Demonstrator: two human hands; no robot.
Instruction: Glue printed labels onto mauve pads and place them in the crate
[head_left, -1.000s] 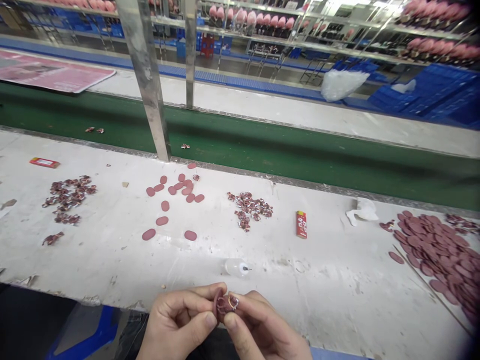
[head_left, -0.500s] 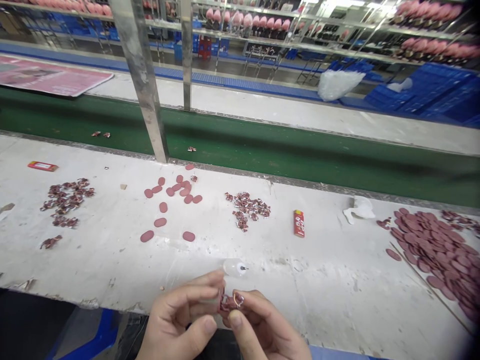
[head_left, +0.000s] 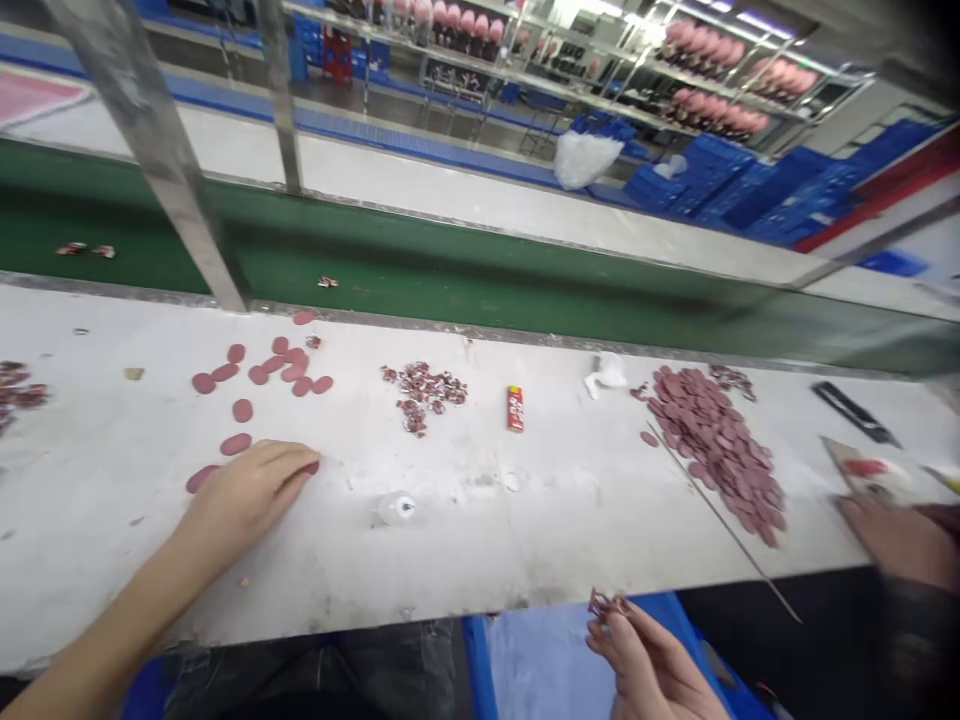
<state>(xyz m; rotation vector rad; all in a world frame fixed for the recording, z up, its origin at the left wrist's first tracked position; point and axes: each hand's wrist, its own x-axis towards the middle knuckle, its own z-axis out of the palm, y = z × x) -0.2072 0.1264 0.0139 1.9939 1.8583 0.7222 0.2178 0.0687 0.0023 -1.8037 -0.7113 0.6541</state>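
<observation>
My left hand [head_left: 251, 500] reaches over the white table, its fingers closed at the edge of a dark red oval disc [head_left: 312, 467]; most of that disc is hidden beneath the fingertips. Other oval discs [head_left: 242, 410] lie just beyond. Low on the right, my right hand [head_left: 652, 660] pinches a small dark red figure-like piece [head_left: 606, 606] between thumb and fingers, over the blue bin [head_left: 480, 660]. A heap of similar small pieces [head_left: 427, 390] sits mid-table. Between the hands is a clear bottle with a thin dark tip [head_left: 396, 508].
A big pile of oval discs [head_left: 712, 440] and a long thin stick [head_left: 727, 525] lie at the right. Beside them is another person's hand [head_left: 900, 540]. A red packet [head_left: 515, 408] rests mid-table. Behind runs a green belt [head_left: 420, 285] with a metal post [head_left: 176, 190].
My hands have parted: the left went left to an oval disc, the right moved right with the small piece. The view has turned right, bringing the other person's hand into sight.
</observation>
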